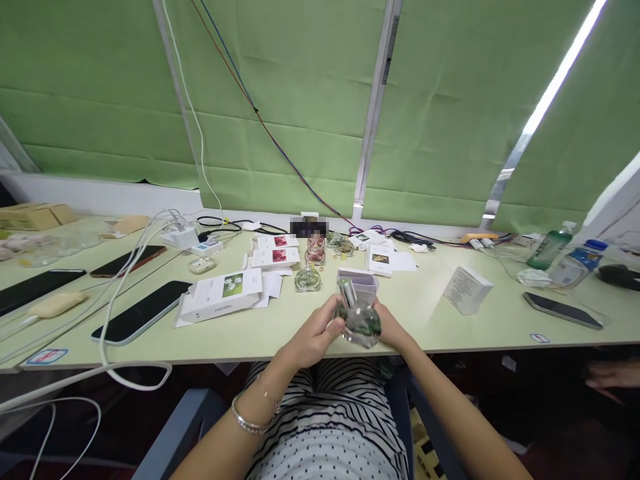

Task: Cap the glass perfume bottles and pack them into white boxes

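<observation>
Just above the table's front edge, a clear glass perfume bottle (364, 325) with green in it and a silvery neck is tilted between my hands. My left hand (323, 328) is closed on its left side, thumb in front. My right hand (391, 325) holds it from the right, its fingers mostly hidden behind the glass. Right behind the bottle lies an open pale lilac box tray (365, 285). Farther back stand a yellowish-green glass bottle (307, 280) and pink-tinted bottles (315, 252). More greenish bottles (343, 245) are beside them.
White printed cartons (225, 293) lie left of the bottles, and another carton (379, 260) is behind right. A white box (469, 291) stands at right, near a phone (563, 311) and a green plastic bottle (550, 247). Phones (143, 313) and white cables (117, 287) occupy the left.
</observation>
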Available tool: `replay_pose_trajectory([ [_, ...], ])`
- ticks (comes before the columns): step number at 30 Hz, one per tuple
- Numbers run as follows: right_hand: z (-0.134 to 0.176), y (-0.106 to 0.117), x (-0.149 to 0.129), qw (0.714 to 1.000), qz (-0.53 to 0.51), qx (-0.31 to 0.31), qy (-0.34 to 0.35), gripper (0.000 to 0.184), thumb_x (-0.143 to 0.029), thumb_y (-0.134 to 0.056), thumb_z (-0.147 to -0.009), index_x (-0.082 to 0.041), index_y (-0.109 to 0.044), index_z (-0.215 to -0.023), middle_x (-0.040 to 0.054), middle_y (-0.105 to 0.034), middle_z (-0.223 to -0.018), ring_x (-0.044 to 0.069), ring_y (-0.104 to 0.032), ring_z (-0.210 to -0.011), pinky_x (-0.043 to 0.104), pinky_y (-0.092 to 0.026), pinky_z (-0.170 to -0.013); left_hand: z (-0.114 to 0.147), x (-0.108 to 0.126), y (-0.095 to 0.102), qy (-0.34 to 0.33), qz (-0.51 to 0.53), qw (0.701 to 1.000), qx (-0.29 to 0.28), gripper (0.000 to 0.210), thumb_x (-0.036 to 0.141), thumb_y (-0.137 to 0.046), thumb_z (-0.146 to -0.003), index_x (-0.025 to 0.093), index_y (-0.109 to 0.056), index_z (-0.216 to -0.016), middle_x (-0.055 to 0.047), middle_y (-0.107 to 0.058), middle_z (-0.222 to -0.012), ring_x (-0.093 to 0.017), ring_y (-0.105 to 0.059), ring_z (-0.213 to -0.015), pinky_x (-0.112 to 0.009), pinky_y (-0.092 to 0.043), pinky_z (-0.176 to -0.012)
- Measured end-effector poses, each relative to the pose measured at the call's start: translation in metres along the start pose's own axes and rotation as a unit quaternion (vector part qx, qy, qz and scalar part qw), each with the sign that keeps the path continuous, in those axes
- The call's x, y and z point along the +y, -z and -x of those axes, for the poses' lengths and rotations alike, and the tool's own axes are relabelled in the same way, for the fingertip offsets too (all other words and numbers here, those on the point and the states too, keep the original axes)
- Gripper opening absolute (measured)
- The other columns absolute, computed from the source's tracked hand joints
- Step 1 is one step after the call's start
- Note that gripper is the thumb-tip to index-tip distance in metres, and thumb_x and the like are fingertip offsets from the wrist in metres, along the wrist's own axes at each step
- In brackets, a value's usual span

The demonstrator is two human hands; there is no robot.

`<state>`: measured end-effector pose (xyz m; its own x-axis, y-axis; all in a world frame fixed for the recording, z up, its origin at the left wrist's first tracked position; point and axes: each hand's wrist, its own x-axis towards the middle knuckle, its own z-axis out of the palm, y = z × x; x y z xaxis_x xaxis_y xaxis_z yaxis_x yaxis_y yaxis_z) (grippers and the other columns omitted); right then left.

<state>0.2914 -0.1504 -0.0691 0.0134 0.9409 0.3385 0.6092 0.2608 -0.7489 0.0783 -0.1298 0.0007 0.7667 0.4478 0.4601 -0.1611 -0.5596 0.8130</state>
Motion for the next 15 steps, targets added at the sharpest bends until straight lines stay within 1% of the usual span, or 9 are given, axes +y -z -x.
replay_pose_trajectory([
  [2,-0.001,0.0,-0.001,1.0,-0.003,-0.004,0.016,0.042,-0.027,-0.043,-0.083,-0.018,-0.039,-0.124,0.0112,-0.056,-0.119,0.024,-0.053,-0.106,0.044,-0.04,-0.092,-0.02,0.012,0.004,0.0,-0.019,0.999,0.037,0.043,0.051,-0.031,-0.088,0.016,-0.044,-0.109,-0.009,-0.055,-0.103,-0.021,-0.051,-0.092,-0.032,-0.042,-0.081],
  [4,-0.001,0.001,-0.002,1.0,0.0,-0.007,0.023,0.041,-0.027,-0.042,-0.084,-0.018,-0.039,-0.124,0.0118,-0.055,-0.119,0.024,-0.053,-0.108,0.044,-0.039,-0.094,-0.041,0.017,0.009,0.01,-0.063,0.996,0.067,0.041,0.05,-0.029,-0.088,0.016,-0.044,-0.106,-0.008,-0.055,-0.102,-0.022,-0.051,-0.094,-0.033,-0.042,-0.083],
  [6,-0.001,0.002,-0.003,1.0,0.002,-0.009,0.019,0.04,-0.026,-0.041,-0.084,-0.017,-0.038,-0.123,0.0122,-0.055,-0.119,0.024,-0.052,-0.108,0.043,-0.039,-0.094,-0.059,0.016,0.014,0.027,-0.129,0.986,0.106,0.04,0.049,-0.028,-0.089,0.015,-0.042,-0.107,-0.01,-0.053,-0.11,-0.024,-0.049,-0.102,-0.036,-0.039,-0.087],
  [8,-0.001,0.002,-0.005,1.0,0.006,-0.01,0.013,0.04,-0.025,-0.041,-0.084,-0.016,-0.037,-0.123,0.0124,-0.056,-0.118,0.024,-0.053,-0.107,0.042,-0.04,-0.093,-0.072,0.011,0.017,0.051,-0.186,0.974,0.122,0.039,0.046,-0.029,-0.089,0.014,-0.04,-0.109,-0.013,-0.051,-0.114,-0.026,-0.049,-0.105,-0.039,-0.039,-0.087],
  [10,-0.001,0.003,-0.005,1.0,0.009,-0.009,0.012,0.039,-0.026,-0.041,-0.085,-0.016,-0.037,-0.122,0.0123,-0.057,-0.116,0.024,-0.054,-0.105,0.042,-0.041,-0.091,-0.078,0.006,0.016,0.076,-0.233,0.964,0.107,0.036,0.04,-0.03,-0.09,0.013,-0.037,-0.113,-0.014,-0.054,-0.11,-0.026,-0.054,-0.099,-0.039,-0.042,-0.081],
  [12,-0.001,0.003,-0.005,1.0,0.009,-0.01,0.014,0.04,-0.028,-0.041,-0.085,-0.016,-0.036,-0.123,0.0122,-0.057,-0.115,0.023,-0.055,-0.104,0.042,-0.041,-0.09,-0.079,0.003,0.013,0.086,-0.277,0.955,0.068,0.033,0.034,-0.031,-0.09,0.014,-0.036,-0.115,-0.013,-0.057,-0.102,-0.025,-0.057,-0.089,-0.038,-0.044,-0.075],
  [14,-0.001,0.003,-0.004,1.0,0.008,-0.01,0.015,0.04,-0.028,-0.041,-0.085,-0.016,-0.036,-0.123,0.0124,-0.057,-0.115,0.023,-0.055,-0.105,0.042,-0.041,-0.091,-0.076,0.002,0.011,0.077,-0.321,0.943,0.032,0.029,0.027,-0.034,-0.089,0.015,-0.037,-0.115,-0.011,-0.058,-0.098,-0.025,-0.057,-0.087,-0.037,-0.044,-0.073],
  [15,-0.001,0.003,-0.004,1.0,0.008,-0.01,0.015,0.04,-0.028,-0.041,-0.085,-0.016,-0.036,-0.123,0.0125,-0.057,-0.116,0.023,-0.054,-0.105,0.041,-0.04,-0.092,-0.074,0.001,0.011,0.066,-0.348,0.935,0.025,0.028,0.025,-0.035,-0.088,0.016,-0.039,-0.114,-0.01,-0.058,-0.098,-0.025,-0.055,-0.09,-0.038,-0.043,-0.075],
])
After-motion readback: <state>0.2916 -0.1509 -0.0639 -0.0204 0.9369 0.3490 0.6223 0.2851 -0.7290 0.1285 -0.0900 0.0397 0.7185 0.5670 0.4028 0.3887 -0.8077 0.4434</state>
